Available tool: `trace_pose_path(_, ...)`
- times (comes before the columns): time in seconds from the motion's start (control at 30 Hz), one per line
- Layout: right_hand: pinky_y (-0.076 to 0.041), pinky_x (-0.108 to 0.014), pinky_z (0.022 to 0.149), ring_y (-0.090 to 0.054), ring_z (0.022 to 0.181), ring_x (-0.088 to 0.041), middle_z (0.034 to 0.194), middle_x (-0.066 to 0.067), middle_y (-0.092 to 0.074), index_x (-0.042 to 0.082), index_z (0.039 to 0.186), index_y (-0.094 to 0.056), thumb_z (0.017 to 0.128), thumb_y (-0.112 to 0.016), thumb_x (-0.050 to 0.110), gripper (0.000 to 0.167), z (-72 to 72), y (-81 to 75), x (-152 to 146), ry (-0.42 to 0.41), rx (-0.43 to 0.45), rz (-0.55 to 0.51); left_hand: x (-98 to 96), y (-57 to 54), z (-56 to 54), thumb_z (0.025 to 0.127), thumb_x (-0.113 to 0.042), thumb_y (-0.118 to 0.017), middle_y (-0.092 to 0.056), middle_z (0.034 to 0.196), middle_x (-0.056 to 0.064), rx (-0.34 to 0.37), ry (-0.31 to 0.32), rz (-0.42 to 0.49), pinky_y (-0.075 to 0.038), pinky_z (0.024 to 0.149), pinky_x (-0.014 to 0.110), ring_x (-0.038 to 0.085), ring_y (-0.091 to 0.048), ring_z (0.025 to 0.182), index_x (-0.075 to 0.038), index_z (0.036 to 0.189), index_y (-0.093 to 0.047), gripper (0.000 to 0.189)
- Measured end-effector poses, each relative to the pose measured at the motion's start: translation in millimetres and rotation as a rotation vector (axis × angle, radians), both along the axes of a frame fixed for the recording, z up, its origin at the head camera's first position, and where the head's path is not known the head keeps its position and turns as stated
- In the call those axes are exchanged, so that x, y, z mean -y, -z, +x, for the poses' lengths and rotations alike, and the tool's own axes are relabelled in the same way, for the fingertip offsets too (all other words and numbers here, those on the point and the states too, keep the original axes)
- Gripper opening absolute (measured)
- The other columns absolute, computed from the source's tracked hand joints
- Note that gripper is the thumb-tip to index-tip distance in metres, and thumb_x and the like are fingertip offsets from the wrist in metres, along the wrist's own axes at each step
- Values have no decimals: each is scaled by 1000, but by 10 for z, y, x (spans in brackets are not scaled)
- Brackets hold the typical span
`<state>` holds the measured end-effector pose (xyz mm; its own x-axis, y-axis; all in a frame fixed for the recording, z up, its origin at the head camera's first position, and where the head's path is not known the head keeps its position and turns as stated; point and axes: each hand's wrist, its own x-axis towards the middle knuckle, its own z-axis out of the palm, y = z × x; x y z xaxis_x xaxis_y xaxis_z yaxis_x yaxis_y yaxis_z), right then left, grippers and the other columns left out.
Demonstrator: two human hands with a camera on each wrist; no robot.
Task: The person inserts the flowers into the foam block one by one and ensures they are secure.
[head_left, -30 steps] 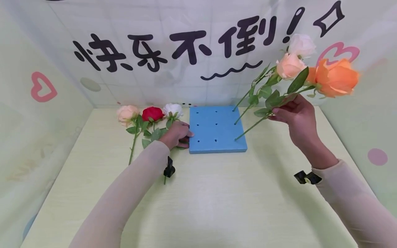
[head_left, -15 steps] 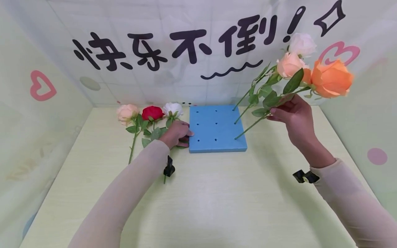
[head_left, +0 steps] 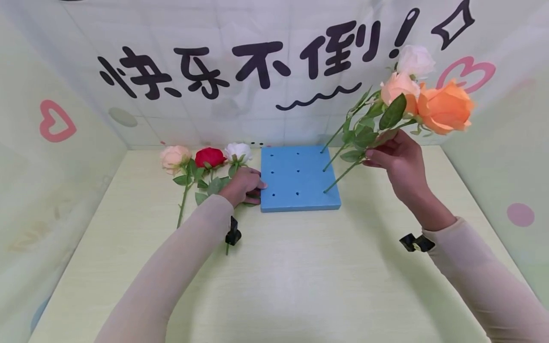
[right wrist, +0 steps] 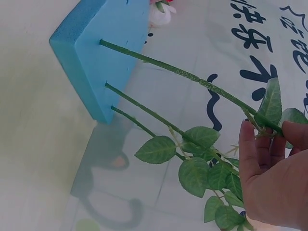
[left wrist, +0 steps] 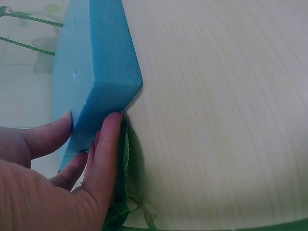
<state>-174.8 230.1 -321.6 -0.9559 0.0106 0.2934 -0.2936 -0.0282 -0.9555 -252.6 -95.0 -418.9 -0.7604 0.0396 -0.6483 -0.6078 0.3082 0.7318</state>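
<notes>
A blue foam block [head_left: 285, 183] with holes lies on the table. At its left edge is my left hand [head_left: 243, 185], the thumb on the top face and the fingers along the side, as the left wrist view also shows. My right hand [head_left: 403, 166] pinches the stem of an orange rose [head_left: 446, 108], whose lower end stands in the block's front right hole. The stem leans to the right. Behind it a peach rose [head_left: 399, 88] and a white rose [head_left: 416, 62] stand tilted in the other holes of the right column.
Left of the block lie another peach rose [head_left: 175, 157], a red rose [head_left: 210, 157] and a white rose [head_left: 238, 152]. My left arm covers part of their stems. A printed curtain [head_left: 257, 114] hangs behind the table [head_left: 283, 267].
My right hand has moved a little to the left, bringing the orange rose's head closer to the standing peach rose. The left hand stays at the block.
</notes>
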Motion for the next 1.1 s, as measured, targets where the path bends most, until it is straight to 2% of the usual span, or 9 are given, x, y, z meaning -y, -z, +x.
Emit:
trace_pose_path(0.23, -59, -25, 71, -70, 87, -15, 100, -4, -70, 4, 99, -57, 88, -66, -3, 16, -23, 15, 29, 16, 1, 68, 6, -20, 9, 93, -3, -63, -56, 113, 16, 4, -4, 4, -59, 79, 43, 27, -57, 92, -15, 148, -40, 61)
trace_pose_path(0.37, -59, -24, 71, -69, 87, -15, 99, -3, -69, 3, 99, -56, 88, -66, -3, 16, -42, 24, 48, 26, 11, 99, 7, -39, 18, 93, -3, -63, -57, 109, 16, -2, -5, 5, -60, 76, 42, 26, -58, 90, -14, 149, -40, 62)
trace_pose_path(0.47, -59, -23, 70, -69, 86, -15, 98, -3, -69, 3, 99, -56, 88, -66, -3, 17, -51, 36, 59, 31, 18, 109, 4, -40, 27, 93, -3, -62, -56, 108, 16, -6, -1, 1, -60, 74, 41, 26, -57, 88, -14, 148, -41, 60)
trace_pose_path(0.8, -59, -22, 71, -68, 87, -14, 98, -2, -68, 3, 99, -54, 88, -65, -3, 16, -73, 69, 73, 41, 55, 150, 5, -39, 20, 94, -4, -62, -55, 109, 16, -3, 6, 1, -59, 80, 43, 26, -56, 89, -15, 149, -40, 60)
trace_pose_path(1.1, -58, -21, 71, -67, 86, -13, 96, 0, -68, 3, 99, -54, 88, -65, -3, 16, -85, 96, 77, 52, 69, 183, -4, -41, 22, 93, -4, -62, -56, 108, 16, -5, 6, -2, -59, 78, 43, 27, -57, 89, -15, 147, -41, 59)
